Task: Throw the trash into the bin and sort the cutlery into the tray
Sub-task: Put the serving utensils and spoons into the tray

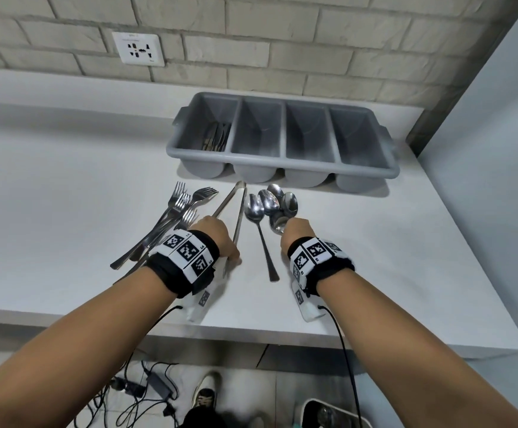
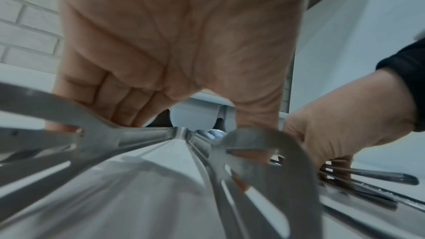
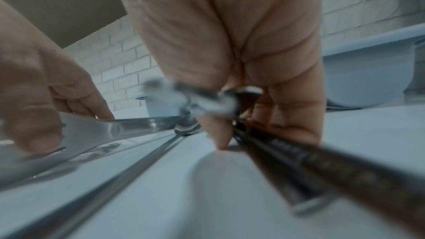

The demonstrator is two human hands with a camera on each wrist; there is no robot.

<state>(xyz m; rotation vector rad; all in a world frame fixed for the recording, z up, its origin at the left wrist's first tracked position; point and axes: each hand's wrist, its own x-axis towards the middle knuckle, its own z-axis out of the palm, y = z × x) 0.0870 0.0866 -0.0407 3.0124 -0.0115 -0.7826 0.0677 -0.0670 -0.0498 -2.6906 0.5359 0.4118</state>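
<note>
My left hand (image 1: 217, 239) grips the tongs (image 1: 231, 211); my right hand (image 1: 296, 234) clasps bunched spoons (image 1: 277, 202), frame centre, below the tray (image 1: 282, 156). Risk: loose spoons slipping, scattering.

In the head view, the left hand (image 1: 214, 239) covered the middle of the tongs (image 1: 231, 211), and the right hand (image 1: 296, 234) hid the handles of the bunched spoons (image 1: 277, 205). At the bottom right edge the bin (image 1: 319, 412) was cut off. The right wrist view blurred the spoon handles (image 3: 310, 161); that grip was unreadable.
</note>
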